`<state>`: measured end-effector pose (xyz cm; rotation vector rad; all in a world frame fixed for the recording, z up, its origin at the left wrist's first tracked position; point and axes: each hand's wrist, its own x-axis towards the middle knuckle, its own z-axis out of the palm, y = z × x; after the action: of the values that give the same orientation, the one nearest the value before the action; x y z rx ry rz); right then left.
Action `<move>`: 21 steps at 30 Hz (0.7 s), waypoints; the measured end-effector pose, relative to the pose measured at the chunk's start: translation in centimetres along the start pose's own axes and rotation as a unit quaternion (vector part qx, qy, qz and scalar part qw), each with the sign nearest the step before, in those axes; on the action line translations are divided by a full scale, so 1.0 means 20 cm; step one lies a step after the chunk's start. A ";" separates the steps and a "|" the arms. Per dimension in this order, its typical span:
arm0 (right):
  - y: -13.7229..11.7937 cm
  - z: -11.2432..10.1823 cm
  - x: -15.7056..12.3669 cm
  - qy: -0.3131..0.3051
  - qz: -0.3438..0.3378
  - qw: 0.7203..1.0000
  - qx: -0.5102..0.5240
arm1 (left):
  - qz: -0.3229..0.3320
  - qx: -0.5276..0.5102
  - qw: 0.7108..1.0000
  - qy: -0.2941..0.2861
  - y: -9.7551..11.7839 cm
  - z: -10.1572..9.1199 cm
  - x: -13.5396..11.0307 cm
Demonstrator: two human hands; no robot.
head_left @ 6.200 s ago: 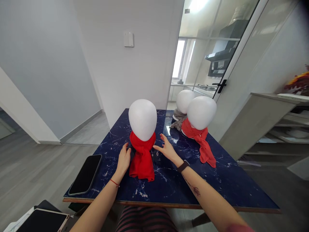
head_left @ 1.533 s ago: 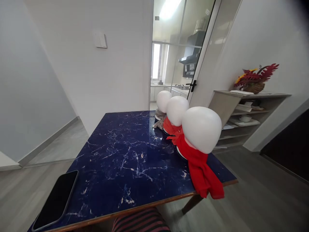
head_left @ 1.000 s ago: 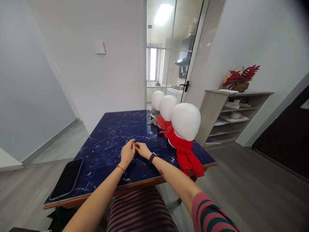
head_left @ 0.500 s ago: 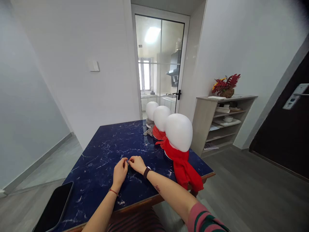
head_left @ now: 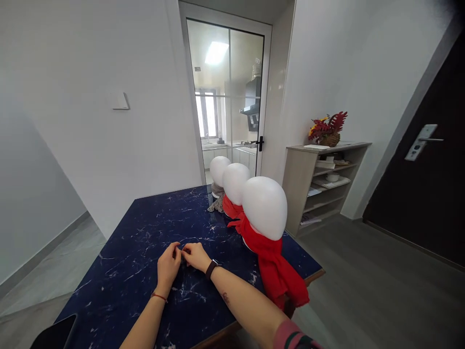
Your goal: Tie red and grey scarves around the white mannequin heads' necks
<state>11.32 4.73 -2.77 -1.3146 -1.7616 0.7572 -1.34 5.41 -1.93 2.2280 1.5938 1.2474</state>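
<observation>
A smooth, white, egg-shaped display head [head_left: 265,208] stands at the right side of the dark blue, white-veined marble-patterned table [head_left: 127,271], a bright red cloth scarf [head_left: 278,266] wrapped below it and draped over the near edge. To its left, well apart from it, the left hand [head_left: 169,264] and the right hand [head_left: 196,256] meet above the tabletop, fingers curled and fingertips pinched close together; whether anything small sits between them I cannot tell. Behind the near head, in a receding row, come a second white egg-shaped head [head_left: 236,183] with a lighter red scarf [head_left: 231,209] and a third white head [head_left: 219,170] with a grey-brown scarf [head_left: 217,203]. A black smartphone [head_left: 54,334] lies at the table's left corner, partly cut off. Beyond are a white-framed glass door [head_left: 214,72] and a pale wooden shelf unit [head_left: 300,189].
</observation>
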 end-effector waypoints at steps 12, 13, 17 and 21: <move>-0.02 -0.01 -0.06 0.061 0.006 0.997 -0.056 | -0.061 -0.051 0.997 0.009 -0.02 -0.09 -0.07; -0.03 -0.01 -0.07 0.071 0.007 0.995 -0.065 | -0.063 -0.048 0.997 0.002 -0.02 -0.09 -0.09; -0.05 0.00 -0.15 0.103 0.011 0.990 -0.097 | -0.039 -0.002 0.999 -0.022 -0.01 -0.10 -0.15; -0.08 0.01 -0.23 0.111 0.013 0.987 -0.116 | 0.023 0.117 0.992 -0.034 0.01 -0.10 -0.23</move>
<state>11.00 -0.08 -2.66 -1.5167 -1.6916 0.4091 -2.99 0.82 -2.92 2.4297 1.7522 1.0295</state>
